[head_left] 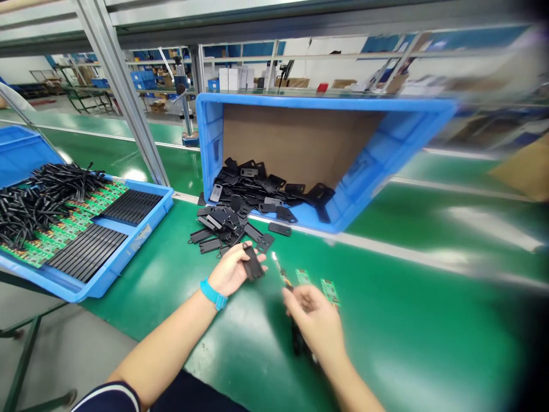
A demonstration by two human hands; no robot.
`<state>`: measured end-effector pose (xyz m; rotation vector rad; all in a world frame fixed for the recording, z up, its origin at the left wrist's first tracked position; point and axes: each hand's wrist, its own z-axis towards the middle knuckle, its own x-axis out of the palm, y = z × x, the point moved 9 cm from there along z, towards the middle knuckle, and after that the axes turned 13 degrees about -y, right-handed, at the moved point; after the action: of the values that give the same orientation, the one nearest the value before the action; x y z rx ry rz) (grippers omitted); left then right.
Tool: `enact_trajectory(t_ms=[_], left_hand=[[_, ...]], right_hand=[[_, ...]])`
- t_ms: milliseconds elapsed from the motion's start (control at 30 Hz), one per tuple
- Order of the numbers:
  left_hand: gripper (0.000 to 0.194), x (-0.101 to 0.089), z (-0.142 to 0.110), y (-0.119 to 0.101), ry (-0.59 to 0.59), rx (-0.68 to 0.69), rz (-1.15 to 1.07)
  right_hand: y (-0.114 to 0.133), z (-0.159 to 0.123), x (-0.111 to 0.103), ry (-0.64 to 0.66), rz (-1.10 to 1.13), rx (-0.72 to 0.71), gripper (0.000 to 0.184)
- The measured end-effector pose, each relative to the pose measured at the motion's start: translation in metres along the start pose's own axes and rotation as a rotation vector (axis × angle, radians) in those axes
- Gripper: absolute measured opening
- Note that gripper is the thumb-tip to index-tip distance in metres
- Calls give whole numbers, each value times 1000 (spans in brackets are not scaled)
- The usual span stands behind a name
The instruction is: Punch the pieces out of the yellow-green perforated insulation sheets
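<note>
In my left hand [234, 270], which wears a blue wristband [213, 294], is a flat black plastic case part [254, 263] held between thumb and fingers. My right hand [316, 320] pinches a black cable [295, 339] whose thin wires end in a small white connector [275, 258], pointing toward the left hand. Motion blurs that cable, and the palm hides part of it. Just beyond the right fingers are two small green circuit boards [302, 276]; whether the cable joins one I cannot tell. A loose pile of black case parts [225, 223] lies ahead of my left hand.
A blue crate [330, 103] lies on its side behind the pile, with more black parts spilling out. At left, a blue tray [156, 214] holds rows of circuit boards with black cables. A metal post [124, 86] rises between them. All rests on a green tabletop [240, 343].
</note>
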<state>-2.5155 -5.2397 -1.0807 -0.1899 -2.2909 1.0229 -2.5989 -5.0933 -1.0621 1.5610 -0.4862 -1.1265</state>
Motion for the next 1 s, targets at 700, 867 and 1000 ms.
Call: enact_trajectory(t_ms=[700, 867, 1000], left_hand=[[47, 44, -38, 51, 307, 14, 281], [47, 41, -35, 48, 290, 123, 396], [49, 40, -35, 48, 292, 145, 456]], right_hand=[[57, -1, -38, -237, 73, -494, 4], [51, -1, -41, -231, 85, -402, 3], [51, 0, -43, -188, 126, -391, 4]])
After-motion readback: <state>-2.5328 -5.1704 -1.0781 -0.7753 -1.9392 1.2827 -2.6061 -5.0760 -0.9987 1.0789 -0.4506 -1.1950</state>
